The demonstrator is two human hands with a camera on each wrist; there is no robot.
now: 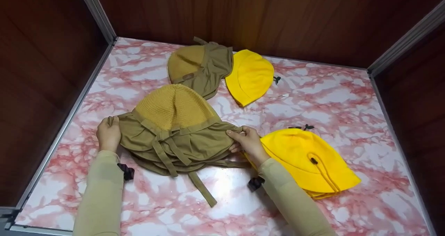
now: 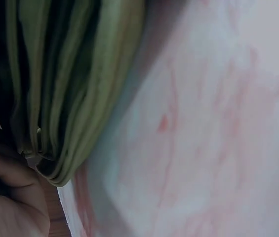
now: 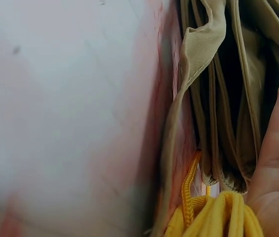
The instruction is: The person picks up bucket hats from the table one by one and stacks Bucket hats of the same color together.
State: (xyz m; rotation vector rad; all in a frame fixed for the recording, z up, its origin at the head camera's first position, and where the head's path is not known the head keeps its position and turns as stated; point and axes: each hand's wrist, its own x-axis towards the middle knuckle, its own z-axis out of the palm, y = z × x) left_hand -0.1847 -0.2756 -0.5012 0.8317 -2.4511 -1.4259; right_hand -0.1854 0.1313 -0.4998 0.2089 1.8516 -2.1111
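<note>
A khaki sun hat (image 1: 175,107) with a mesh crown lies in front of me, its wide cloth brim and tie straps toward me. Several brim layers (image 2: 70,89) show stacked beneath it in the left wrist view. My left hand (image 1: 108,133) grips the brim's left edge. At the right edge, my right hand (image 1: 248,142) pinches the brim between thumb and fingers; one finger (image 3: 277,128) lies along the brim layers in the right wrist view. Just beside that hand is a pile of yellow bucket hats (image 1: 302,156) with a cord and a dark sprout-shaped tip.
Farther back lie another khaki hat (image 1: 187,64) on its side and a yellow hat (image 1: 251,76), touching or nearly so. All rest on a pink-and-white marbled table (image 1: 333,100). Dark wooden panels (image 1: 243,17) with metal edging stand along the back and sides.
</note>
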